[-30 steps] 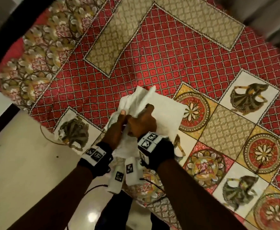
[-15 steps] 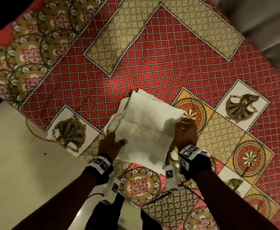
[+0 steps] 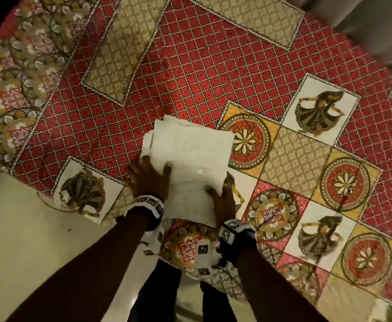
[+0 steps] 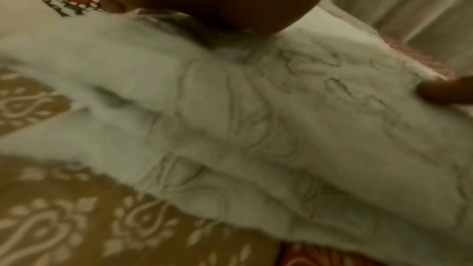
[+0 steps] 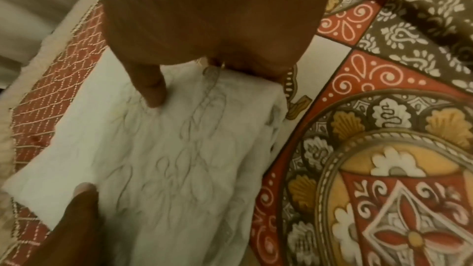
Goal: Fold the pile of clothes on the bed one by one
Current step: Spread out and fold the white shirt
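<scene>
A white embroidered cloth point(image 3: 192, 154) lies folded into a neat rectangle on the patterned bedspread point(image 3: 190, 77), near the bed's front edge. My left hand point(image 3: 148, 182) rests flat at the cloth's left side with spread fingers, its thumb lying on top. At the near right corner, my right hand point(image 3: 224, 198) presses its thumb on the fabric; its fingers lie along the right edge. In the right wrist view the cloth point(image 5: 166, 159) shows its stitched pattern under that thumb. The left wrist view is blurred, with the palm over the cloth point(image 4: 256, 128).
The bed's front edge runs diagonally at lower left, with pale floor point(image 3: 27, 228) beyond it. My legs stand against the edge. A grey curtain or wall point(image 3: 364, 24) bounds the far right. No other clothes show in these views.
The cloth was bunched in both hands, then spread and folded over. Now it lies flat as a smaller rectangle, and both hands have slid to its near sides.
</scene>
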